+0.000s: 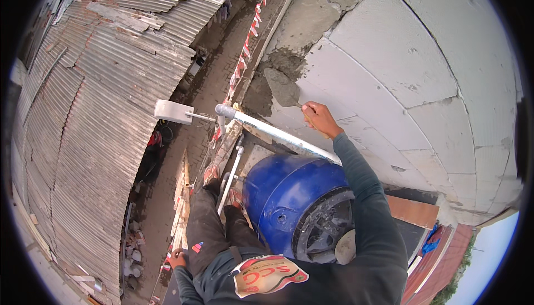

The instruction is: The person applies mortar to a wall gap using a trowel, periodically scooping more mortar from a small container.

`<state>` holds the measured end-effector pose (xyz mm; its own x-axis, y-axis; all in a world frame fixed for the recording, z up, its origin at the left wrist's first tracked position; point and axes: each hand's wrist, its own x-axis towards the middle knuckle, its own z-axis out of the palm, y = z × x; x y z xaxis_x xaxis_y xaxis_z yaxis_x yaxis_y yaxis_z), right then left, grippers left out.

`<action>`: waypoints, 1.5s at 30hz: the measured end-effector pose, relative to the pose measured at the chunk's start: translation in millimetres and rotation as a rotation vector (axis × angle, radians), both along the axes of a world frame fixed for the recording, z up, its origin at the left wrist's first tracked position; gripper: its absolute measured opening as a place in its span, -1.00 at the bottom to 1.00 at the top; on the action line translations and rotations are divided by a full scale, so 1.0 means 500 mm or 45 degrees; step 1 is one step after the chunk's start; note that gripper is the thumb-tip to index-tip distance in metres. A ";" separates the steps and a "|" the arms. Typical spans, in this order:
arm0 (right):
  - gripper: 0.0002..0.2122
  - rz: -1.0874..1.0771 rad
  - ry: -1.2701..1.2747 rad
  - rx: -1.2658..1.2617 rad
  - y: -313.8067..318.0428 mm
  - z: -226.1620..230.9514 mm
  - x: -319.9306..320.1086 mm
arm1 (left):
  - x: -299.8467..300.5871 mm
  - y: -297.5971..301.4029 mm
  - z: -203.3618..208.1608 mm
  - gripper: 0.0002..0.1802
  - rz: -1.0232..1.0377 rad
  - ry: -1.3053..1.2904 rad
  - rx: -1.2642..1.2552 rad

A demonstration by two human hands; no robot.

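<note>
My right hand point(321, 119) is closed round the light-coloured handle of a trowel point(283, 88), reaching out against the grey block wall point(389, 55). Grey mortar coats the trowel's blade. Beside the blade, a dark wet mortar patch point(285, 61) covers part of the wall. Low on the left, my left hand point(178, 258) hangs by my thigh with its fingers curled, next to some wooden strips point(180, 210). What it grips, if anything, I cannot make out.
A big blue plastic tank point(295, 194) stands below my right arm. A white pipe point(283, 132) crosses above it, with a lamp point(173, 111) at its left end. Red-and-white tape point(247, 43) runs along the paved alley point(222, 55). Corrugated roofing point(111, 82) fills the left.
</note>
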<state>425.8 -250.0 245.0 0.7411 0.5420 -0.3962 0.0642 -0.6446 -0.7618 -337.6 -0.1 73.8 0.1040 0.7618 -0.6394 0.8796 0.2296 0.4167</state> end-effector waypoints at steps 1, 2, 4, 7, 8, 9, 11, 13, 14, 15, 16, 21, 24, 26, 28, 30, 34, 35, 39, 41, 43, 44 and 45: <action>-0.62 0.026 -0.039 -0.008 -0.009 0.010 0.000 | 0.009 -0.001 0.005 -0.57 -0.019 0.003 -0.015; -0.62 0.052 -0.078 -0.018 -0.017 0.022 -0.001 | 0.021 -0.004 0.007 -0.57 -0.004 0.003 -0.026; -0.62 0.085 -0.150 -0.042 -0.011 0.063 -0.017 | 0.021 0.005 0.004 -0.58 0.035 0.012 -0.021; -0.62 0.169 -0.167 -0.092 0.003 0.095 -0.033 | 0.008 0.007 -0.008 -0.58 0.039 0.002 0.008; -0.62 0.202 -0.158 -0.110 0.008 0.094 -0.033 | 0.002 0.006 -0.012 -0.59 0.028 0.004 0.011; -0.62 0.268 -0.149 -0.118 0.013 0.088 -0.030 | -0.006 0.004 -0.021 -0.60 0.014 0.003 0.010; -0.61 0.403 -0.130 -0.127 0.037 0.063 -0.018 | -0.023 0.002 -0.035 -0.61 -0.023 0.033 0.039; -0.61 0.564 -0.151 -0.165 0.063 0.003 -0.005 | -0.050 -0.001 -0.051 -0.58 -0.069 0.099 0.101; -0.61 0.643 -0.165 -0.193 0.070 -0.024 0.001 | -0.056 -0.007 -0.052 -0.57 -0.042 0.082 0.090; -0.62 0.673 -0.083 -0.243 0.072 -0.051 -0.002 | -0.062 -0.023 -0.043 -0.56 -0.018 0.072 0.062; -0.62 0.704 -0.004 -0.280 0.083 -0.074 -0.007 | -0.070 -0.029 -0.036 -0.55 0.011 0.062 0.048; -0.60 0.915 -0.016 -0.104 0.094 -0.190 -0.003 | -0.157 -0.049 -0.034 -0.55 0.055 0.203 0.052; -0.62 0.748 0.308 -0.119 0.088 -0.186 0.054 | -0.175 -0.061 -0.043 -0.56 0.117 0.223 0.000; -0.65 0.302 0.850 -0.283 0.111 -0.107 0.079 | -0.164 -0.067 -0.028 -0.55 0.101 0.231 0.037; -0.70 -0.016 0.852 0.043 0.096 -0.001 0.083 | -0.133 -0.079 -0.015 -0.54 0.098 0.230 0.010; -0.71 -0.085 0.830 0.253 0.069 0.121 0.051 | -0.123 -0.079 -0.015 -0.54 0.094 0.238 -0.019; -0.72 -0.059 0.375 0.314 0.041 0.266 -0.056 | -0.104 -0.072 -0.033 -0.56 0.089 0.179 -0.088; -0.72 -0.013 0.234 0.327 0.040 0.266 -0.069 | -0.105 -0.066 -0.032 -0.56 0.095 0.137 -0.069; -0.75 0.299 -0.019 -0.292 0.082 0.201 -0.072 | -0.090 -0.034 -0.043 -0.56 0.020 0.194 -0.037; -0.63 0.453 -0.209 -0.498 0.112 0.095 -0.048 | -0.082 -0.014 -0.052 -0.57 0.027 0.093 -0.015; -0.76 0.559 -0.657 -0.640 0.100 -0.052 -0.007 | -0.036 -0.021 -0.059 -0.56 0.031 0.049 -0.053; -0.76 0.525 -0.676 -0.702 0.099 -0.108 0.013 | -0.001 -0.028 -0.054 -0.56 0.004 0.045 -0.098; -0.75 0.496 -0.687 -0.740 0.115 -0.142 0.021 | 0.007 -0.028 -0.049 -0.56 0.009 0.028 -0.097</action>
